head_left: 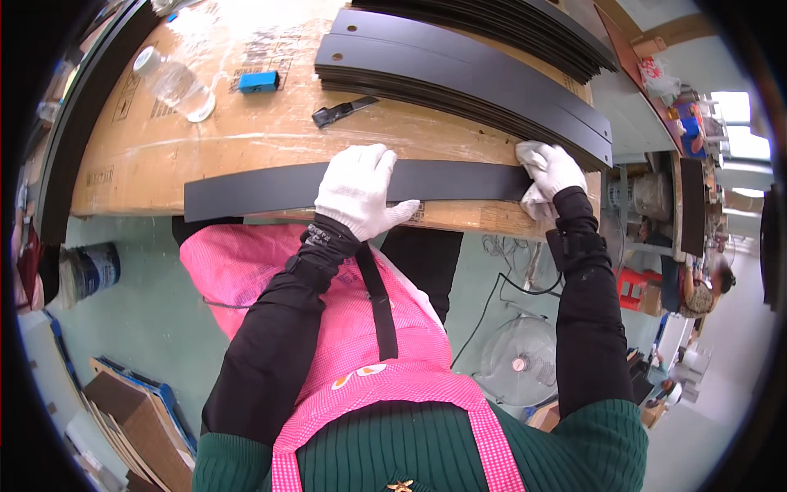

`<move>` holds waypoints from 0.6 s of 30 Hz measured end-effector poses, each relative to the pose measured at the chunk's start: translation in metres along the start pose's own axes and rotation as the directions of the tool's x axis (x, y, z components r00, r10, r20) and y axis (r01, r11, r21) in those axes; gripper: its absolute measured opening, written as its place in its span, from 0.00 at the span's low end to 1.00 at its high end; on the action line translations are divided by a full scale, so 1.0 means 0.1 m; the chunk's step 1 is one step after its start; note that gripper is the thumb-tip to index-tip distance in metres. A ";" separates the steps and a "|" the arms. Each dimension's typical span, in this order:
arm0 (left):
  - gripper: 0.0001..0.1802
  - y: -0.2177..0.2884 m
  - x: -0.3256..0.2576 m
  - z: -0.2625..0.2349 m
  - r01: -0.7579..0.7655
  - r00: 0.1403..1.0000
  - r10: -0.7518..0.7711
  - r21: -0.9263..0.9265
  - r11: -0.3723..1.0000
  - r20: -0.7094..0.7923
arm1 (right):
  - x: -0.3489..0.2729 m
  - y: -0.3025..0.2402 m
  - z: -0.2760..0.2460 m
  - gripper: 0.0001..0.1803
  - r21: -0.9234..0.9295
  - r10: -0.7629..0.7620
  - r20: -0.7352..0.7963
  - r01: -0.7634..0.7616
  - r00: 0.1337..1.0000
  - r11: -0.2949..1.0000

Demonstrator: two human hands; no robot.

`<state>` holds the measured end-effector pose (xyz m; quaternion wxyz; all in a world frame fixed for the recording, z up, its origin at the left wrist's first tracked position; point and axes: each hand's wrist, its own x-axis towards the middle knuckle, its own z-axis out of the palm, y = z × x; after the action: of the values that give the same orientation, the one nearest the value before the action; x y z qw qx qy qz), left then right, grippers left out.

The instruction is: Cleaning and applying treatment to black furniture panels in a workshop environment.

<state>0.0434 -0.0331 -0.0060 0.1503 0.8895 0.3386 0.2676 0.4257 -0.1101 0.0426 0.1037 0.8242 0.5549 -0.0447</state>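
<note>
A long, narrow dark grey panel (459, 180) lies along the near edge of the cardboard-topped table (238, 139). My left hand (357, 190), in a white glove, rests flat across the panel's middle, fingers stretched and thumb out to the side. At the panel's right end, my right hand (561, 172), gloved too, is closed on a crumpled white cloth (537, 205) that wraps round the end and hides it. Just beyond the right hand lies a stack of similar dark panels (459, 70) with small holes near their ends.
A clear bottle (176, 84), a blue block (259, 82) and a black-handled blade (344, 111) lie on the table's left half. Another panel stack (525, 25) is at the back right. Below stand a fan (518, 361) with a black cable and a bucket (90, 271).
</note>
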 end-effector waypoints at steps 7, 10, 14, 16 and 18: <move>0.39 -0.02 -0.05 -0.03 0.018 1.000 -0.018 -0.002 1.000 0.005 | -0.12 -0.19 0.24 0.13 0.163 -0.087 -0.110 0.105 0.990 0.981; 0.38 -0.04 -0.01 -0.07 0.027 0.999 -0.027 0.000 1.000 0.017 | -0.22 0.20 0.40 0.12 0.075 -0.143 -0.264 0.168 0.954 0.983; 0.38 0.00 0.02 0.03 -0.004 1.000 0.004 -0.035 0.999 0.006 | -0.39 1.04 0.57 0.17 0.021 0.329 -0.098 -0.329 0.939 0.944; 0.37 0.01 0.03 0.02 -0.018 1.000 0.018 -0.048 0.999 0.007 | -0.44 1.17 0.41 0.17 0.036 0.432 -0.052 -0.430 0.900 0.902; 0.37 -0.04 -0.03 -0.05 0.023 0.999 -0.023 0.006 1.000 0.036 | -0.49 0.57 0.12 0.19 0.107 0.361 -0.126 -0.349 0.924 0.931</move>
<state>0.0366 -0.0316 -0.0044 0.1571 0.8906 0.3468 0.2489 0.4604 -0.1776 0.0468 0.0358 0.9156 0.4003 0.0111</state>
